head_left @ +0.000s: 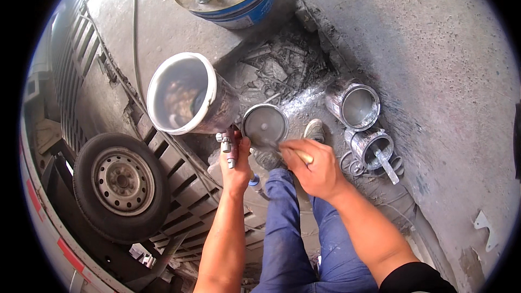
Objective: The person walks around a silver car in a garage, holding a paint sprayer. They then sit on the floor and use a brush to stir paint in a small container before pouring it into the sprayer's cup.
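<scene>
Over concrete (pixel 434 38), a spray gun (pixel 227 142) is gripped by left hand (pixel 237 164), pale-handled tool (pixel 304 156) by right hand (pixel 319 169); if tilted, bucket (pixel 221 106) might be spilled.

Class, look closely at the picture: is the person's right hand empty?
No, the fingers of the right hand are closed around a pale-handled tool.
</scene>
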`<state>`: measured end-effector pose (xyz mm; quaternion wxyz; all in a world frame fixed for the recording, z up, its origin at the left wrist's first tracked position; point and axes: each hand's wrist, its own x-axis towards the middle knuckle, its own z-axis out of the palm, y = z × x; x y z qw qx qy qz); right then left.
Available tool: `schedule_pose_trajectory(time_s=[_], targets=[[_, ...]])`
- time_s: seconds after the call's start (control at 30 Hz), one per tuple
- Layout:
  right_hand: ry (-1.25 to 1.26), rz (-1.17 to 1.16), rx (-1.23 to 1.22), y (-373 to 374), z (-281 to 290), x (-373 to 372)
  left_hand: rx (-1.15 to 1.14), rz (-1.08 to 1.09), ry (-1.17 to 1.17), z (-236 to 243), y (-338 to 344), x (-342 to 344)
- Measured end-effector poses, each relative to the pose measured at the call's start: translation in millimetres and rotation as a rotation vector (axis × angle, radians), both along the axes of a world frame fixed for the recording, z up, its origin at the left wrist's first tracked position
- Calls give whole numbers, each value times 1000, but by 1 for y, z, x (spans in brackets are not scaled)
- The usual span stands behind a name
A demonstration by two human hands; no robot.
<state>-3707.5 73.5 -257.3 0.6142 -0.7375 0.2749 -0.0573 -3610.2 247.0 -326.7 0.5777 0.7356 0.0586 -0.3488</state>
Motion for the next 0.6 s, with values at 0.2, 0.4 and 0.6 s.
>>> schedule_pose_trajectory(time_s=[0.2,0.4,0.6], targets=[[75,-61,-136,-33,2,17,76,-80,-3,-2,1,1],[-2,235,-408,-16,6,0,87,-60,16,-6,-3,3],[-98,118,-300,-20,-6,25,65,-111,28,-8,-6,5]])
